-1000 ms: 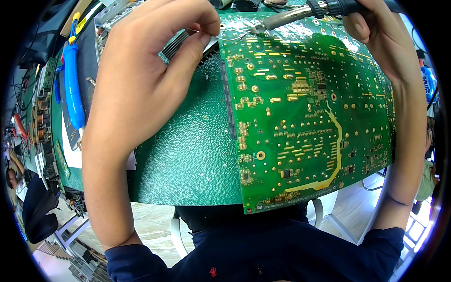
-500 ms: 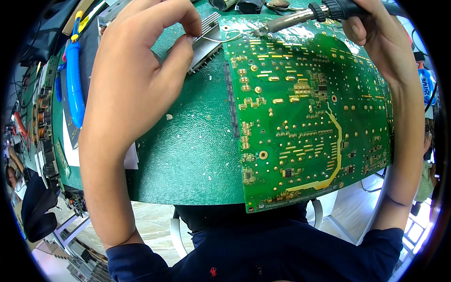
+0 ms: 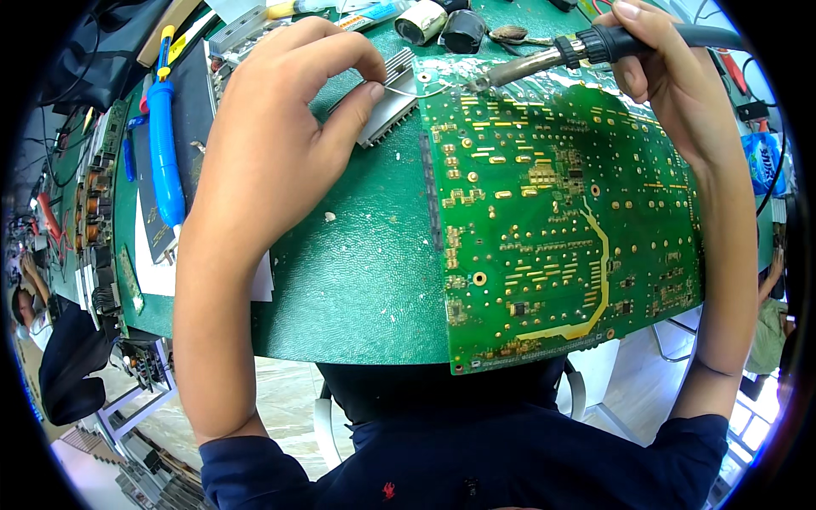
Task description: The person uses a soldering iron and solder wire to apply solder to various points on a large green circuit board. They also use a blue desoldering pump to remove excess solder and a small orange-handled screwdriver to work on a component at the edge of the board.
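Observation:
A large green circuit board (image 3: 544,246) lies on the table with its solder side up, its lower edge reaching past the table's front. My right hand (image 3: 671,81) is closed round the black handle of a soldering iron (image 3: 531,65). The iron's tip rests near the board's upper left corner. Between thumb and forefinger, my left hand (image 3: 297,119) pinches a thin strand of solder wire (image 3: 418,94), whose far end reaches the iron's tip. Just behind those fingers, a finned silver heatsink (image 3: 393,109) sits at the board's left edge, partly hidden.
A blue desoldering pump (image 3: 164,144) lies left of my left forearm, over a dark flat booklet and white paper (image 3: 259,285). Small dark cylinders (image 3: 463,32) stand beyond the board. Stacked circuit boards (image 3: 93,212) line the left edge. At right is a blue packet (image 3: 762,161).
The view has shifted a little, so more of the table's far side shows. Both hands keep their grips, and the iron's tip and wire stay together at the same corner of the board.

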The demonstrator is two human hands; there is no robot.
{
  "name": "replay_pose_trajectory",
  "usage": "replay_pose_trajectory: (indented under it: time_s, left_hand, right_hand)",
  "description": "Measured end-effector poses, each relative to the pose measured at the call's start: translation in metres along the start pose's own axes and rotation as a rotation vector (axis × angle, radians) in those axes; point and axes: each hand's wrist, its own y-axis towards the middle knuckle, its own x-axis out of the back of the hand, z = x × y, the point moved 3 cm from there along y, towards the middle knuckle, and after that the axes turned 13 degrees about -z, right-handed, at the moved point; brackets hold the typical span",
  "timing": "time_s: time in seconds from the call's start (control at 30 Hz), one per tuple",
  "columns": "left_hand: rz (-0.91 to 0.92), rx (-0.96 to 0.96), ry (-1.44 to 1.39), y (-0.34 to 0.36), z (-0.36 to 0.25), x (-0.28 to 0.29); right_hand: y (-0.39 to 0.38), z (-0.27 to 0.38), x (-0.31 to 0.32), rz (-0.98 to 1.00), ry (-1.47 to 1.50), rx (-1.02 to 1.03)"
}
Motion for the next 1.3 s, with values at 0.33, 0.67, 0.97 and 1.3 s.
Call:
replay_pose_trajectory:
  time_s: [0.33,0.67,0.97,1.3]
  left_hand:
    - [-0.093,0.206,0.101,-0.003,0.013,0.003]
    - [-0.028,0.253,0.005,-0.003,0.011,-0.001]
    - [-0.101,0.188,-0.026,0.000,0.009,0.004]
    - [-0.236,0.094,-0.116,0.002,0.007,0.011]
  right_hand:
    - [-0.006,0.014,-0.007,0.018,0.045,-0.115]
    - [-0.001,0.005,-0.002,0.042,0.046,-0.020]
    - [0.003,-0.011,0.007,0.142,-0.096,0.102]
    - [0.005,-0.010,0.006,0.151,-0.089,0.070]
